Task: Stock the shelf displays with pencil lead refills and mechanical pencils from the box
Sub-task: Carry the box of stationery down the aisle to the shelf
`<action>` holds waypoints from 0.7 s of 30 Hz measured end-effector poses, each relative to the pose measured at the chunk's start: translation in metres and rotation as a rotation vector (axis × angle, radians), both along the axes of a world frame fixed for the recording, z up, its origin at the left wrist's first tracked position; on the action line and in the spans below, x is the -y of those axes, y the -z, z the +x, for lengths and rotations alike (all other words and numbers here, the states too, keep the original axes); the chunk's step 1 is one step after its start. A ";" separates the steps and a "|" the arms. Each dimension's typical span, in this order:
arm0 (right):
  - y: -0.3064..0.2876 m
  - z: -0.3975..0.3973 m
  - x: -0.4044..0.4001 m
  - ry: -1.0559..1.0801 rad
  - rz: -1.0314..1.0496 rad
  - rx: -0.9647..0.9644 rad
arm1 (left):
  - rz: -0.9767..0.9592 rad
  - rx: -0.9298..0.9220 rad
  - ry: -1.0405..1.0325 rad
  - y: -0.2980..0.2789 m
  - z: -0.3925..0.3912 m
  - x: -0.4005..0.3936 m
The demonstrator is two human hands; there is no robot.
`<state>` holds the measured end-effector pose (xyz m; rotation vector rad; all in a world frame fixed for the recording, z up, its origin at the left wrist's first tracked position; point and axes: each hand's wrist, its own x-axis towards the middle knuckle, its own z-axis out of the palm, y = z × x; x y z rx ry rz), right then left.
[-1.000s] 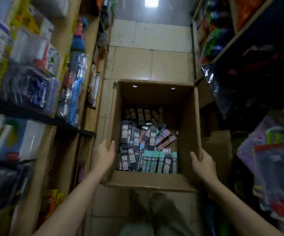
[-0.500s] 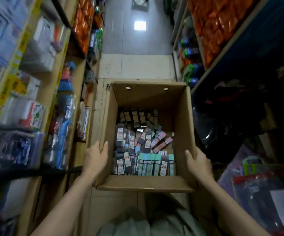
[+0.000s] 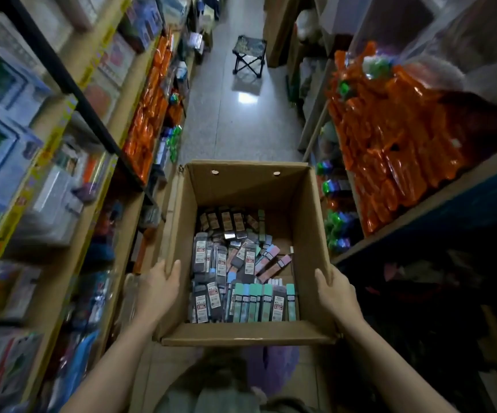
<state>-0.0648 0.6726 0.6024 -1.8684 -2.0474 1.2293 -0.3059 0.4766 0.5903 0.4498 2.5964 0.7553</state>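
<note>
Head view. Open cardboard box (image 3: 309,234) at lower centre of frame, held above the aisle floor (image 3: 235,129). Left hand (image 3: 156,289) grips the box's left wall, thumb over the rim, fingers outside and hidden. Right hand (image 3: 335,293) grips the right wall the same way. Both grips clamped on the box.

Box contents: flat packs of lead refills (image 3: 220,263), dark ones with red-and-white labels at left, a row of teal packs (image 3: 253,302) along the near wall, pink and blue ones loose in the middle. Whether any are mechanical pencils cannot be told.

Surroundings: shelves at left (image 3: 62,162) crowded with blurred packaged goods; orange packets (image 3: 390,150) heaped on the right shelf, more orange packets (image 3: 149,114) upper left. A folding stool (image 3: 248,55) stands in the aisle, upper centre, well apart from the box.
</note>
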 end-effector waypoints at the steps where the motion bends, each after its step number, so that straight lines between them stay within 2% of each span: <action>1: 0.000 -0.018 -0.019 0.007 0.007 0.007 | 0.011 0.007 0.015 0.001 -0.020 -0.020; 12: -0.011 -0.179 -0.239 0.116 -0.012 0.014 | 0.027 -0.035 0.130 -0.017 -0.203 -0.262; 16: 0.001 -0.238 -0.333 0.075 0.005 0.018 | 0.013 -0.009 0.155 -0.012 -0.262 -0.352; 21: -0.012 -0.314 -0.437 0.033 0.014 0.004 | 0.029 0.037 0.130 -0.021 -0.334 -0.446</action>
